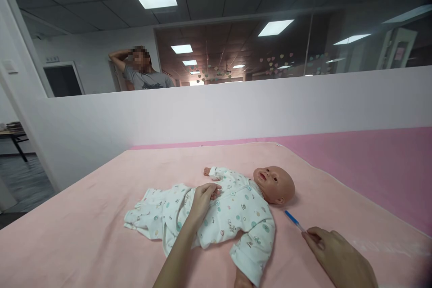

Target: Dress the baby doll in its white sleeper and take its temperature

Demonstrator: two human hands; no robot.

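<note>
A baby doll (275, 184) lies on its back on a pink sheet, head to the right. It wears a white outfit (236, 216) with small green and brown prints and buttons down the front. My left hand (204, 195) rests on the doll's belly, its fingers curled in against the cloth; whatever may be between them is hidden. To the right of the doll, just off the sheet, my right hand (337, 252) pinches a thin blue-tipped stick (293, 219). The stick's blue end points toward the doll's head, and its pale end runs into my fingers.
The peach-pink sheet (101, 198) covers most of the surface, with a darker pink mat (371, 166) showing at the right. A low white wall (236, 112) with a window above it borders the far side. Behind the glass stands a person (145, 78) with one arm raised.
</note>
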